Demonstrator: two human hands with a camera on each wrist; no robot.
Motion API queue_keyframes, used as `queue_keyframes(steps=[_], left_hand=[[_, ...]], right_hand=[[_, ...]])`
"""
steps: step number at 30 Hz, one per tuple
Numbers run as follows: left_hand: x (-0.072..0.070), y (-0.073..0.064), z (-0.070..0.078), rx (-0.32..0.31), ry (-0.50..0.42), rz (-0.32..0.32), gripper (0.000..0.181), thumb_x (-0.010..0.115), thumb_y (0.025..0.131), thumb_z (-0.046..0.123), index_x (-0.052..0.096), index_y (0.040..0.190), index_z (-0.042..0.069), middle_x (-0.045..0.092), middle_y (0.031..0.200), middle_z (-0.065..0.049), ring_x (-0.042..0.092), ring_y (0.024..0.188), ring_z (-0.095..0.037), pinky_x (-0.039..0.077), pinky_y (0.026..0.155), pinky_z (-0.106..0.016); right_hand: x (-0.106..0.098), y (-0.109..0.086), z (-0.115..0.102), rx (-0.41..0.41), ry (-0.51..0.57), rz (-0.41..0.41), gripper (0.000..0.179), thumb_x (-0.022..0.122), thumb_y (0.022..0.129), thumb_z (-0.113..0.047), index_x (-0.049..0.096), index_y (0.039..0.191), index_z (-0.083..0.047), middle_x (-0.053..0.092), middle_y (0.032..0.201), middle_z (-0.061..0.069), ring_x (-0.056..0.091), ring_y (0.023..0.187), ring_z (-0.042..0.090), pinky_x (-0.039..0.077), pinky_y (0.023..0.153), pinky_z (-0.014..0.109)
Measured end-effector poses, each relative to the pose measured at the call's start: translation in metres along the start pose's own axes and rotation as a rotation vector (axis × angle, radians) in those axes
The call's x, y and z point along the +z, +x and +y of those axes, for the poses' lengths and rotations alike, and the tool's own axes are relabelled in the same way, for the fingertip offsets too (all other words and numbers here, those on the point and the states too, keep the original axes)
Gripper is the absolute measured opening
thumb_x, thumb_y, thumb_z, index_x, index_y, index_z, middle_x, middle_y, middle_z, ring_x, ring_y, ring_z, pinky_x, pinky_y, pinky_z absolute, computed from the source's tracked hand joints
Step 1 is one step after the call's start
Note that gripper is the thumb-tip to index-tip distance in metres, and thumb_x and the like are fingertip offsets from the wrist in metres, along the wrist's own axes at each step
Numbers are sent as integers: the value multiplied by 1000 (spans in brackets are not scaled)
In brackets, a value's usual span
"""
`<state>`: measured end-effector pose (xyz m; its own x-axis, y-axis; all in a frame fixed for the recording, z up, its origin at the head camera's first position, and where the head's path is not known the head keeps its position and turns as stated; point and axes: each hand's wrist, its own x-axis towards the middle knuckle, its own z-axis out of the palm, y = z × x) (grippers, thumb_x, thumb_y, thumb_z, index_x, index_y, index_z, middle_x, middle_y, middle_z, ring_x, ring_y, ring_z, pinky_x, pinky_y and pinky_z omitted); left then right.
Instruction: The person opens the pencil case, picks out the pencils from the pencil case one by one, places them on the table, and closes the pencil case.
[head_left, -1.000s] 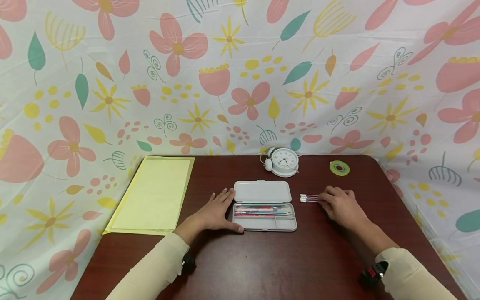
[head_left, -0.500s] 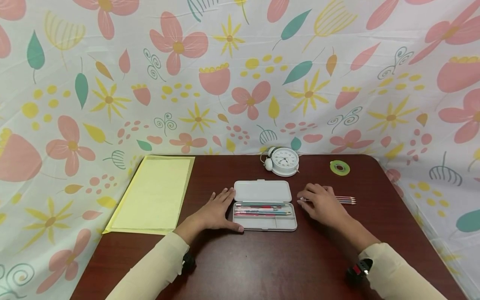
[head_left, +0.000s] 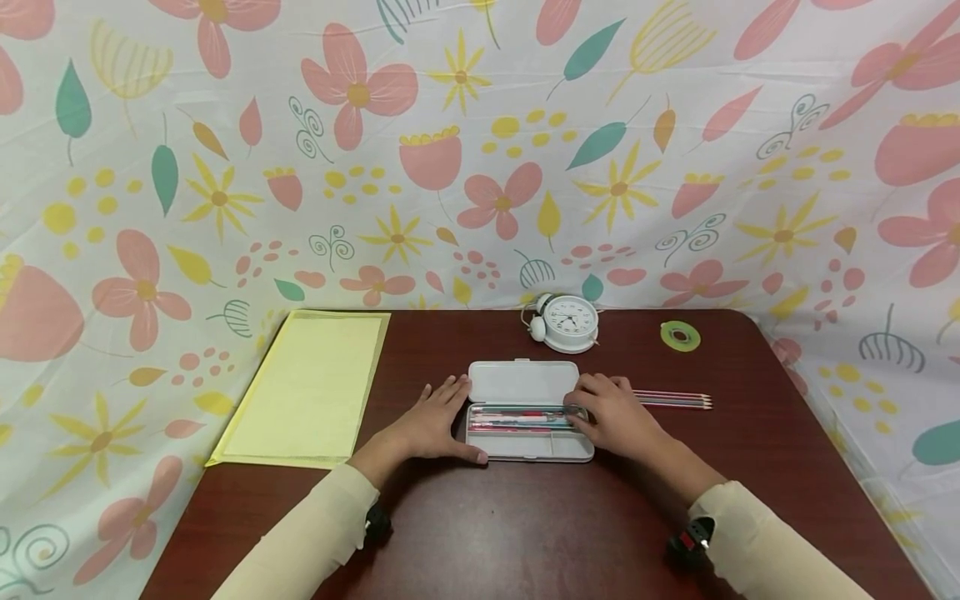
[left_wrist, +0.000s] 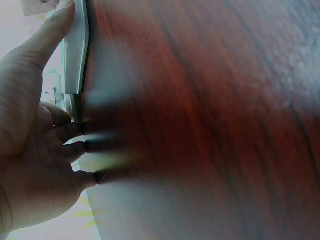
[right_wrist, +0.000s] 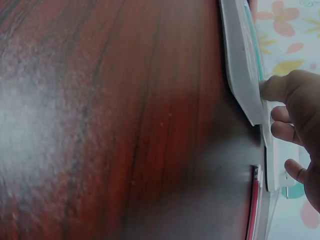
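Observation:
A white pencil case (head_left: 525, 382) lies unfolded on the table, with several pencils (head_left: 510, 422) in its long compartment. My left hand (head_left: 431, 425) rests at the case's left side, fingers spread, thumb at its front left corner. In the left wrist view the left hand (left_wrist: 37, 130) has its thumb along the case's edge (left_wrist: 75, 55). My right hand (head_left: 618, 417) is over the case's right end, thumb and fingertips pinching at the pencil ends. In the right wrist view a teal pencil (right_wrist: 254, 30) runs to the thumb of the right hand (right_wrist: 300, 110); the index fingertip is hidden.
Several loose pencils (head_left: 675, 400) lie side by side right of the case, partly behind the right hand. A white alarm clock (head_left: 568, 323) stands behind it. Green tape (head_left: 680, 336) lies at the back right. A yellow padded envelope (head_left: 307, 387) lies on the left.
The right hand has moved left from the loose pencils to the right end of the case. Those pencils stay on the table. The left hand has not moved.

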<state>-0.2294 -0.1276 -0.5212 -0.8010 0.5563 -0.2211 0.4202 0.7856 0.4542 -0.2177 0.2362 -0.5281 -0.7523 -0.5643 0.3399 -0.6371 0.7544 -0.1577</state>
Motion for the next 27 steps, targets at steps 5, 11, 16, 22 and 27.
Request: queue_keyframes(steps=[5, 11, 16, 22, 27], left_hand=[[0, 1, 0, -2, 7, 4, 139, 84, 83, 76, 11, 179, 7, 13, 188, -13, 9, 176, -35, 9, 139, -66], [0, 2, 0, -5, 14, 3, 139, 84, 83, 77, 11, 179, 7, 13, 188, -13, 9, 176, -34, 10, 139, -66], [1, 2, -1, -3, 10, 2, 139, 84, 83, 77, 11, 179, 7, 13, 188, -13, 9, 176, -35, 10, 140, -66], [2, 2, -2, -2, 15, 3, 139, 83, 83, 78, 11, 179, 8, 13, 188, -12, 9, 176, -34, 10, 140, -65], [2, 1, -2, 1, 13, 7, 139, 83, 83, 78, 11, 179, 7, 13, 187, -13, 9, 176, -35, 10, 139, -66]], right_hand=[[4, 2, -2, -13, -26, -5, 20, 92, 91, -16, 81, 106, -20, 63, 102, -4, 58, 93, 18, 48, 86, 56], [5, 4, -3, -30, -52, 0, 18, 90, 92, -12, 80, 106, -19, 63, 101, -3, 60, 95, 20, 51, 92, 62], [6, 7, -4, -31, -63, -4, 19, 90, 92, -11, 80, 106, -19, 63, 100, -2, 62, 97, 21, 52, 93, 62], [5, 8, -6, -20, -72, -12, 18, 89, 93, -13, 81, 107, -20, 63, 100, -3, 63, 97, 21, 52, 93, 60], [6, 9, -7, -22, -69, -2, 16, 89, 93, -13, 81, 107, -19, 63, 99, -2, 62, 96, 21, 53, 92, 60]])
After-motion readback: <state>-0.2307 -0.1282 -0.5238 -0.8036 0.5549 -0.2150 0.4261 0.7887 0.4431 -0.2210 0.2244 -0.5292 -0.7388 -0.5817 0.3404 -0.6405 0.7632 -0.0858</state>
